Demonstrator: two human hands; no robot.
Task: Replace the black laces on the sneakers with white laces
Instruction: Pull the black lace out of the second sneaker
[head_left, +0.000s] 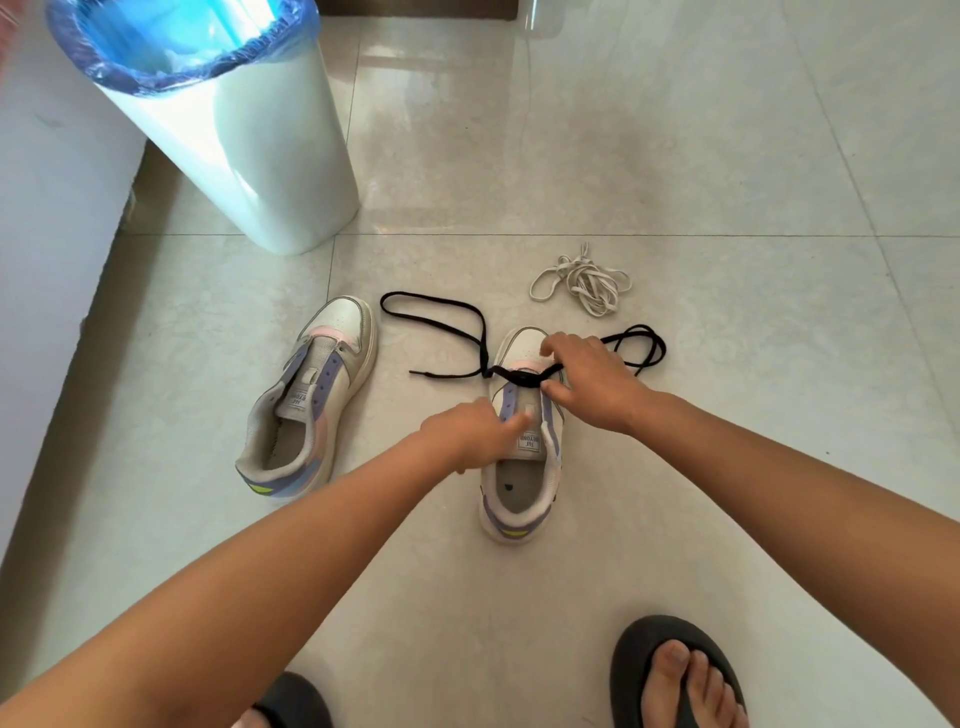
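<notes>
Now, with the black flat shoelace (441, 325) threaded only through the lowest eyelets of the right-hand white low-top sneaker with lilac and pink panels (524, 441), you are at the last pull of the unlacing step. Your right hand (592, 382) sits over the toe end, its fingers (553, 388) curled and pinching the lace where it crosses the tongue; your left hand (475, 428) rests on the tongue nearer the heel, thumb pressed to it and the other fingers curled in, apparently steadying the shoe, though whether they grip anything cannot be told.

To do this well, keep the left hand bearing down so the sneaker does not skid on the glossy tile floor (675, 156). Draw the lace out of one eyelet at a time, along the line of the hole, so the tip does not snag. Lay the freed lace well apart from the white lace, lest the two tangle.

Count:
- sneakers, two; the left-hand matching white sneaker (311, 395) already shows bare eyelets;
- black laces in view, one, its loose ends trailing on the floor on both sides of the toe;
- one bundle of white flat laces (582, 280), lying on the floor beyond the sneaker, untouched; how many laces it holds cannot be told;
- one white cylindrical bin with a blue liner (228, 130);
- two dark slippers (644, 660) on your feet.
</notes>
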